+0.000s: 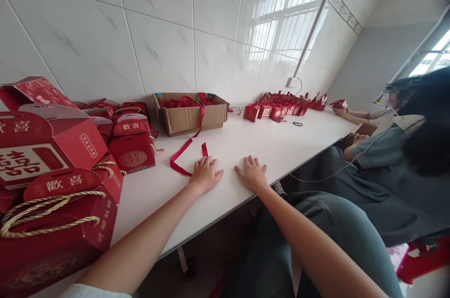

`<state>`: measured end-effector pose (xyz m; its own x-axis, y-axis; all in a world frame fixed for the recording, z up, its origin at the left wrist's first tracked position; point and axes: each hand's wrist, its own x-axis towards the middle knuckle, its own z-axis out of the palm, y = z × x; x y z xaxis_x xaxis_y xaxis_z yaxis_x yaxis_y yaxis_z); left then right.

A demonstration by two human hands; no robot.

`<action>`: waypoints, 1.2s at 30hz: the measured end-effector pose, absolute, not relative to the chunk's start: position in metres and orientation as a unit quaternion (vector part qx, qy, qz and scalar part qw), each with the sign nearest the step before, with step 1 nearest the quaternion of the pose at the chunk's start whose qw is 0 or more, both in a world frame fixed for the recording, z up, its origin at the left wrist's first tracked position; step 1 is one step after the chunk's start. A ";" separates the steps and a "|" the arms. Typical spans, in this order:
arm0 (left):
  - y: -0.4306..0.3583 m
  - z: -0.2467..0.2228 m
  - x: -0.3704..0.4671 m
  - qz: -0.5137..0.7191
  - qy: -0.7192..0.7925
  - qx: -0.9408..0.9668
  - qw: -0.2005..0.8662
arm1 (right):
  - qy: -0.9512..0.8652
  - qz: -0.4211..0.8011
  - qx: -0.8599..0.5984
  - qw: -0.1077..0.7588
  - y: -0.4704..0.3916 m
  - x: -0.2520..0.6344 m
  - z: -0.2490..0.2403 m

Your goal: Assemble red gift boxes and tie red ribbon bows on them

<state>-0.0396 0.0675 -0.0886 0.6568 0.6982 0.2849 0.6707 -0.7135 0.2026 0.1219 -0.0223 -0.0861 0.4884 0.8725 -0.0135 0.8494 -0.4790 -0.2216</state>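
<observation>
Flat on the white table (225, 157) rests my left hand (206, 175), fingers spread. It lies over part of a red ribbon (180, 153), whose loose end sticks out beyond the fingertips. The ribbon runs back up over the front wall of a brown cardboard box (197, 120), which holds a heap of red ribbon or fabric. To the right, near the table's front edge, my right hand (252, 174) also lies palm down with its fingers apart, holding nothing.
Red gift boxes (131, 148) with gold rope handles crowd the left side. Smaller red boxes (265, 111) line the wall, near a black loop (297, 124). Two people sit on the right; one person's hand (340, 111) holds a red box. A socket strip (293, 82) is on the wall.
</observation>
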 end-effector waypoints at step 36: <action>0.064 -0.074 -0.045 0.237 0.485 0.842 -0.022 | -0.439 0.094 -0.892 0.044 0.032 0.105 -0.055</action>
<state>-0.0449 0.0638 -0.0743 0.4183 0.8053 0.4201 0.8264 -0.5293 0.1919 0.1048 0.0317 -0.0552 0.5967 0.7922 -0.1281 0.7755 -0.6102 -0.1616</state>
